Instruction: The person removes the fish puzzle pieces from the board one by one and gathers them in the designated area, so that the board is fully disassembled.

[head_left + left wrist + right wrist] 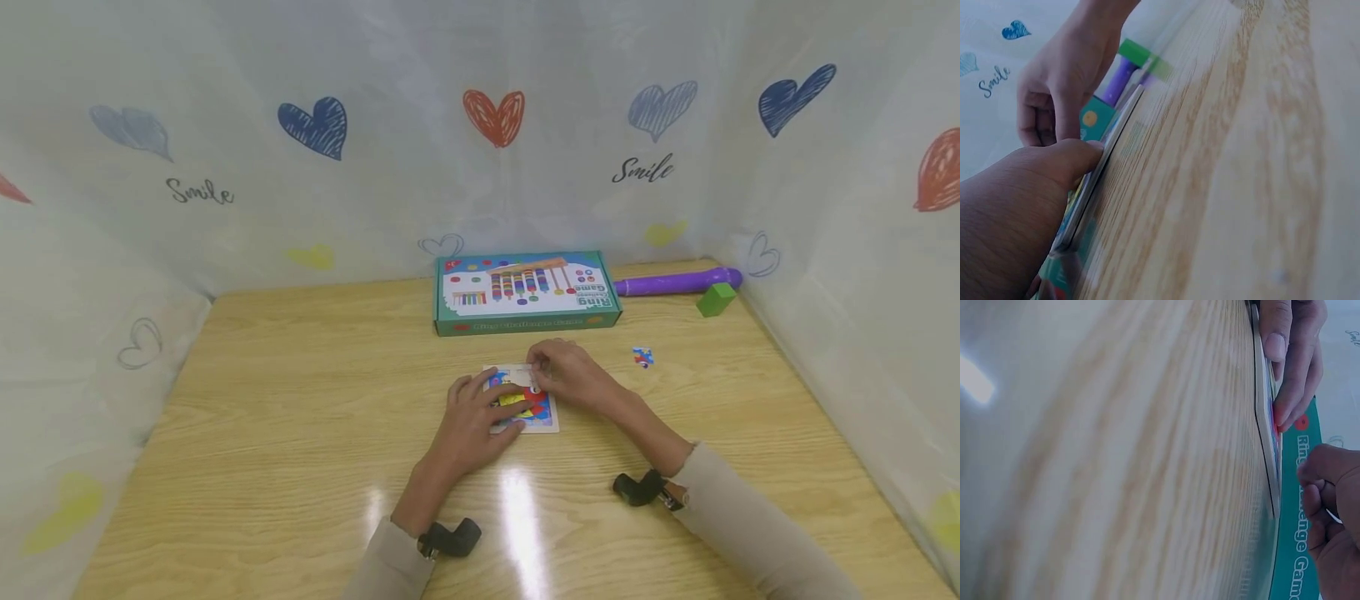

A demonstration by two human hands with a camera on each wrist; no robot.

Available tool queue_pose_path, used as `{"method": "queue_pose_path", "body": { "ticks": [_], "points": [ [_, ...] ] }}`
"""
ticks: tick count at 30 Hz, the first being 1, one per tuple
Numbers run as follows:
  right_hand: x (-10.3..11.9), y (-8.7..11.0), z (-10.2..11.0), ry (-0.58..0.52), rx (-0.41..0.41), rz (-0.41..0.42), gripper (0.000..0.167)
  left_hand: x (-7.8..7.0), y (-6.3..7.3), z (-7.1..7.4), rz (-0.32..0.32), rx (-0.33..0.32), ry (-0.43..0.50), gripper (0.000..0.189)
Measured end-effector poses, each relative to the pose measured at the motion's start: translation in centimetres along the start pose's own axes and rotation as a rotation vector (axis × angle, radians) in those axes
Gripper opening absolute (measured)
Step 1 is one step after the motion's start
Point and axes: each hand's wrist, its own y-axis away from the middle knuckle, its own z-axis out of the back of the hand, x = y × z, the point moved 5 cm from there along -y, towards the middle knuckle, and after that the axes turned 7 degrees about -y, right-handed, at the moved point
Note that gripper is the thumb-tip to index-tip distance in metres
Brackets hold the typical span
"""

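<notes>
A small jigsaw puzzle (547, 422) in a pale tray, with a red, yellow and blue picture, lies flat on the table. Bare tray shows along its far edge. My left hand (467, 427) rests on the puzzle with fingers spread over the picture; in the left wrist view its thumb (1082, 156) lies along the near edge. At the far right corner, my right hand (576, 377) has thumb and forefinger together, pinching what looks like a puzzle piece, mostly hidden by the fingers. A loose puzzle piece (642, 357) lies to the right of that hand.
Behind the puzzle lies a green Ring Challenge Game box (525, 296). A purple stick-like object (667, 283) extends right from the box, with a green block (716, 300) in front of its end. White curtains (390, 200) printed with hearts border the wooden table (300, 400).
</notes>
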Motion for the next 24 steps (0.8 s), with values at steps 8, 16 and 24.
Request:
{"method": "queue_pose_path", "body": {
  "ticks": [8,16,24],
  "points": [
    [0.06,-0.04,-0.3,0.033,0.073,-0.032,0.019,-0.04,0.1,0.09,-0.018,-0.026,-0.008,0.033],
    [0.51,-0.26,-0.35,0.093,0.058,0.004,0.011,-0.01,0.08,0.19,-0.024,-0.038,0.003,0.032],
    [0.18,-0.13,0.06,0.046,0.001,-0.045,0.012,-0.05,0.11,0.19,-0.029,-0.045,0.018,0.032]
  ]
}}
